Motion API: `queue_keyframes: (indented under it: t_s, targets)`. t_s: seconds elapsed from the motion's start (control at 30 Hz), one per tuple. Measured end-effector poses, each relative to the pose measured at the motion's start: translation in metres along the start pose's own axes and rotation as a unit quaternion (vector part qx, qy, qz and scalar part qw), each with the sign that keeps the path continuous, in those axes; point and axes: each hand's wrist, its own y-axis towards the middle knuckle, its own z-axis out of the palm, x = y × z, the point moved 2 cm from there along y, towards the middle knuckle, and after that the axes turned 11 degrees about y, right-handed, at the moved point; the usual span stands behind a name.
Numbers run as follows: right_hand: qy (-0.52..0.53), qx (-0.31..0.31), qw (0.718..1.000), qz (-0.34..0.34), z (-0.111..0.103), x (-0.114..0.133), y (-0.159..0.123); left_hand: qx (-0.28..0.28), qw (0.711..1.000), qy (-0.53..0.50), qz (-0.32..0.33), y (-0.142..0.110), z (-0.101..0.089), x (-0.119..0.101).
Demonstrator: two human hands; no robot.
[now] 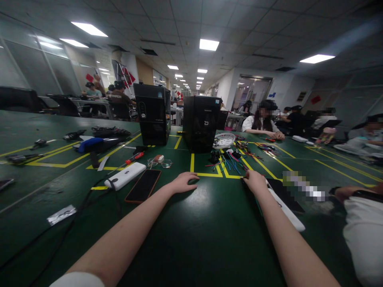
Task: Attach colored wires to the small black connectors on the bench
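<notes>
My left hand rests on the green table, thumb and fingers apart, holding nothing. Nearest to it lies a phone with a brown edge. Farther right, my right hand is curled down at the table, its fingertips mostly hidden; a small dark bit shows at its left edge, too unclear to name. Just beyond it spreads a bundle of coloured wires. Partly behind my right forearm are a long white device and a flat black panel.
Two black computer towers stand at the back. A white basket, eyeglasses, a red screwdriver and a white power bank with a black cable are on the table. A person's sleeve is close at right.
</notes>
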Motion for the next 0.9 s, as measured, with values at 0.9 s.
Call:
queue_keyframes:
  t_s: [0.9]
  targets:
    - [0.052,-0.002,0.998,-0.035,0.000,-0.013,0.006,0.003,1.000,-0.002,-0.005,0.001,0.000,-0.001]
